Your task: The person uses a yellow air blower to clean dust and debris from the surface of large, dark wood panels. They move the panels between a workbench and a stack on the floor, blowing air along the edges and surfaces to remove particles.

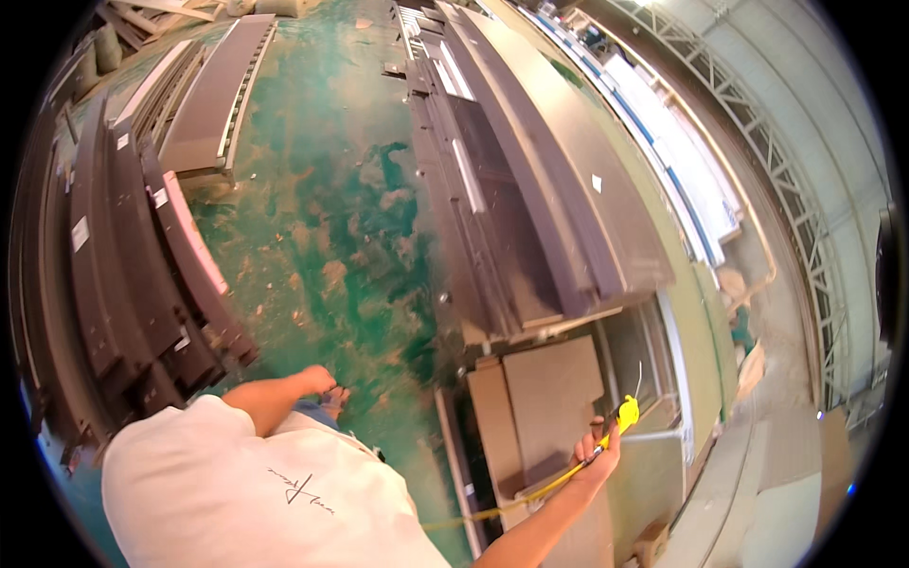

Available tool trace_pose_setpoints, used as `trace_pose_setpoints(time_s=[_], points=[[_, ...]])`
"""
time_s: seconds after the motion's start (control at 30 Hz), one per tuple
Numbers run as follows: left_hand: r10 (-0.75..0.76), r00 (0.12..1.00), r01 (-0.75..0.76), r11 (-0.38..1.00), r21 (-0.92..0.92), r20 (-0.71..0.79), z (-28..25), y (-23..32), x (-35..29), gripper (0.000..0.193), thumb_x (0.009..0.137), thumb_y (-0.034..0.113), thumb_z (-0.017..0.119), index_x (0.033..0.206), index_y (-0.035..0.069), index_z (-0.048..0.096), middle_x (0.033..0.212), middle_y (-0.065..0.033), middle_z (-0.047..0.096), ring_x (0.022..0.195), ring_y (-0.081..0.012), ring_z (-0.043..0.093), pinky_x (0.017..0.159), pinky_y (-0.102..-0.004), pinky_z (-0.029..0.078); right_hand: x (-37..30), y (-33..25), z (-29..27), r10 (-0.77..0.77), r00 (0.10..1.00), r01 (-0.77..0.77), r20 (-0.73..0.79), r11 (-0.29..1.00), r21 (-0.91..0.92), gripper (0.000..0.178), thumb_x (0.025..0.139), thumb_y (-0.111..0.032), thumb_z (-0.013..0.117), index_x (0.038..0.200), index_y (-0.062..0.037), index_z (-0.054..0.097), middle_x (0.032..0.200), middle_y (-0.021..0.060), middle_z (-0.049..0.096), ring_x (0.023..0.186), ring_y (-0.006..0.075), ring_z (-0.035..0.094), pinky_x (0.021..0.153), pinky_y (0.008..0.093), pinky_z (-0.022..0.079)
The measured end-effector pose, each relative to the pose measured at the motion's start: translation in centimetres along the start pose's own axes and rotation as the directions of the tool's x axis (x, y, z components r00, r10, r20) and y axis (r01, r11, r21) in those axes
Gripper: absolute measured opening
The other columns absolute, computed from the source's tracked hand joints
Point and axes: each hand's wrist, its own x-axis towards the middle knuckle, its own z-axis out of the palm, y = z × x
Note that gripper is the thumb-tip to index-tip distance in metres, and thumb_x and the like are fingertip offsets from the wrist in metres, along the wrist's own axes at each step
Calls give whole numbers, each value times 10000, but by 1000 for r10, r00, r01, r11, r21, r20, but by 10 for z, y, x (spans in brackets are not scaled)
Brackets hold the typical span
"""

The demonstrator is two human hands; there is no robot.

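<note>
At 4 o'clock, the right hand (598, 452) curls its fingers around a yellow tape measure (628, 412) pointing toward 1 o'clock, its blade (538, 493) running toward 8; the left hand's (320, 381) grip I cannot tell.

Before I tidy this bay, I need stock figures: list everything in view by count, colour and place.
Tape measure: one, yellow, held at lower right
Long panels: many, dark brown, stacked centre and left
Paper labels: several, white, on panels
Flat boards: at least two, brown, below centre
Pale panels: several, white, upper right
Timber pieces: several, light brown, top left
Floor: one, green, between stacks
Roof truss: one, grey, far right
Shirt: one, white, lower left
Left hand: one, bare, below-left of centre
Right hand: one, bare, round tape measure
</note>
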Motion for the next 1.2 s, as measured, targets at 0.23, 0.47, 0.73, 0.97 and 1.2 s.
trace_pose_setpoints(time_s=[0.23, 0.47, 0.73, 0.97, 1.2], points=[[216, 943, -322, 779, -538, -252, -234, 273, 123, 304, 978, 298, 626, 1016, 14, 725, 856, -102, 741, 684, -209, 668, 604, -368, 524, 185, 11, 86, -35, 998, 15, -53, 941, -339, 296, 1079, -355, 542, 1317, -179, 532, 992, 55, 634, 401, 102, 356, 340, 253, 277], [437, 781, -624, 543, -561, -446, -413, 582, 176, 306, 1022, 255, 610, 1163, 0, 703, 987, -103, 764, 828, -187, 731, 749, -338, 598, 326, 76, 224, 51, 983, 7, 179, 950, -311, 363, 1105, -258, 484, 1459, -189, 435, 961, 72, 610, 394, 97, 380, 348, 252, 282], [523, 689, -710, 624, -326, -501, -574, 764, 282, 338, 1031, 283, 593, 1175, -12, 676, 984, -119, 754, 824, -215, 733, 766, -349, 598, 445, 112, 353, 112, 954, 43, 279, 868, -496, 418, 1058, -185, 535, 1451, -80, 439, 937, 76, 619, 445, 91, 435, 407, 245, 361], [717, 454, -637, 676, 369, -530, -716, 816, 410, 563, 932, 502, 714, 1247, 42, 636, 1233, -132, 657, 1116, -320, 633, 962, -476, 514, 533, 157, 423, 56, 989, 80, 138, 582, -809, 172, 907, -4, 659, 1077, -10, 686, 791, 8, 590, 588, 84, 546, 552, 248, 427], [973, -70, -657, -212, 724, 222, -823, 846, 490, 500, 775, 431, 840, 1112, 128, 627, 1148, -77, 577, 1186, -305, 528, 994, -450, 412, 646, 231, 546, -558, 644, 258, 524, -486, -835, 380, 806, 50, 767, 1166, 52, 644, 1125, 166, 607, 1099, 365, 578, 964, 437, 474]])
